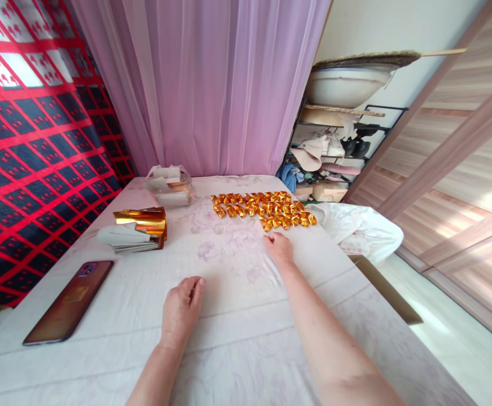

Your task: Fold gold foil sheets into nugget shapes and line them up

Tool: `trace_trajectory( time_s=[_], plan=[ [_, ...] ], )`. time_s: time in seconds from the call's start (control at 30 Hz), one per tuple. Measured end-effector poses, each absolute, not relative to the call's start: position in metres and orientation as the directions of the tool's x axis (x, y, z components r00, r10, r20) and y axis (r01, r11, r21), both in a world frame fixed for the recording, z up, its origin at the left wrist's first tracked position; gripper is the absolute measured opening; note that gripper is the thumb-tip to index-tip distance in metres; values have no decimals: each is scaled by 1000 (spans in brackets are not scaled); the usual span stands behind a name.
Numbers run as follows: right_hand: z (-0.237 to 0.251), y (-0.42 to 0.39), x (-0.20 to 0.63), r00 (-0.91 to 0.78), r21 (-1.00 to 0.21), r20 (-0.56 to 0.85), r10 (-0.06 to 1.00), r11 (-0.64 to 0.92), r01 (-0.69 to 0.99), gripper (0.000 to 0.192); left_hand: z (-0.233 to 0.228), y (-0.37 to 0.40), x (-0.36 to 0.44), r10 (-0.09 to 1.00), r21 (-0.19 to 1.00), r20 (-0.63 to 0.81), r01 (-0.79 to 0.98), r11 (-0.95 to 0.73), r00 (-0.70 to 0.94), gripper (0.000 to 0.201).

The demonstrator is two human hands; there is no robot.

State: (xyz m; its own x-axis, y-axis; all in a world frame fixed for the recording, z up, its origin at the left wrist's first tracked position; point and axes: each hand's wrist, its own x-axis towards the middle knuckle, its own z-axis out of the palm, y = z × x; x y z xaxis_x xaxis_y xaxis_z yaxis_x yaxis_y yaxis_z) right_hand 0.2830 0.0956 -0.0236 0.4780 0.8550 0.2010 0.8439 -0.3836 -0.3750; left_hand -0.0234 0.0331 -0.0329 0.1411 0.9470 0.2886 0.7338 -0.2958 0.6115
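My left hand rests on the cloth-covered table with its fingers curled in, and nothing shows in it. Farther forward, my right hand is closed just below the folded gold foil pieces. Its fingertips are tucked out of sight, so I cannot make out whether they hold anything. The small shiny pieces lie in several rows, close together. To the left is a stack of gold foil sheets with pale-backed paper fanned beside it.
A brown phone lies at the table's left side. A clear plastic bag of paper stacks sits at the back left. Beyond the right edge are a white plastic bag, a cardboard box and a loaded shelf. A purple curtain hangs behind.
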Motion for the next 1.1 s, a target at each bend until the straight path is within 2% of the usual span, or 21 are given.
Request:
trace_trajectory(
  time_s=[0.5, 1.1],
  plan=[
    [-31, 40, 257, 339, -366, 313, 887, -217, 905, 25, -27, 36, -23, 955, 665, 279, 696, -269, 102, 36],
    [-33, 30, 249, 318, -325, 306, 897, -216, 921, 24, -25, 34, -24, 964, 723, 261, 651, -232, 53, 40]
  ],
)
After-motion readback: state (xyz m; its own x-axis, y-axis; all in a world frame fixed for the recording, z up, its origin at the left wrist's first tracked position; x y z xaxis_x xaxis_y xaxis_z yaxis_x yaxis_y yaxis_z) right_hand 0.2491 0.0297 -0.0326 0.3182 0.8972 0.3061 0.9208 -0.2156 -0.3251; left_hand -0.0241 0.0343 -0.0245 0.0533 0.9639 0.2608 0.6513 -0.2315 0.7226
